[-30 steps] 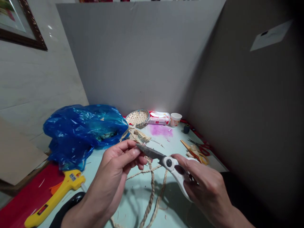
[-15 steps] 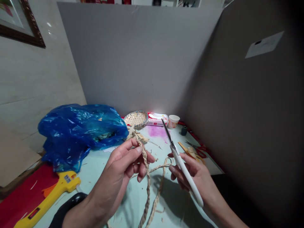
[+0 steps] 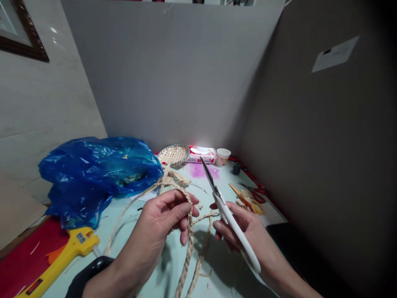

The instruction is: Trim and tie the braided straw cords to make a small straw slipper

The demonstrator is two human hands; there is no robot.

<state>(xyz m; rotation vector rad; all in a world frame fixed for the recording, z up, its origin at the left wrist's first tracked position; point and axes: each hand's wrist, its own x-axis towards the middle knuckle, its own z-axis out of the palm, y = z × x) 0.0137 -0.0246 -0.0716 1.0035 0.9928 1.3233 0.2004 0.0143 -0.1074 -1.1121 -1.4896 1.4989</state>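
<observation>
Pinched between the thumb and fingers of my left hand (image 3: 169, 215) is a braided straw cord (image 3: 188, 244). The cord hangs down toward me, and a loop of it lies on the pale table behind. Another stretch runs from above my fingers out to the left. My right hand (image 3: 245, 229) is closed around white-handled scissors (image 3: 231, 215). Their dark blades point up and away to the left, looking closed, and stand apart from the cord.
A blue plastic bag (image 3: 102, 169) bulges at the left, above a yellow glue gun (image 3: 66, 256). Along the back stand a woven basket (image 3: 173, 155), a tissue pack (image 3: 202, 155) and a paper cup (image 3: 223, 157). Orange-handled scissors (image 3: 248, 200) lie at the right.
The view has turned slightly, so most things sit a little further left. A stretch of cord now shows to the left of my left hand. Both hands keep their holds.
</observation>
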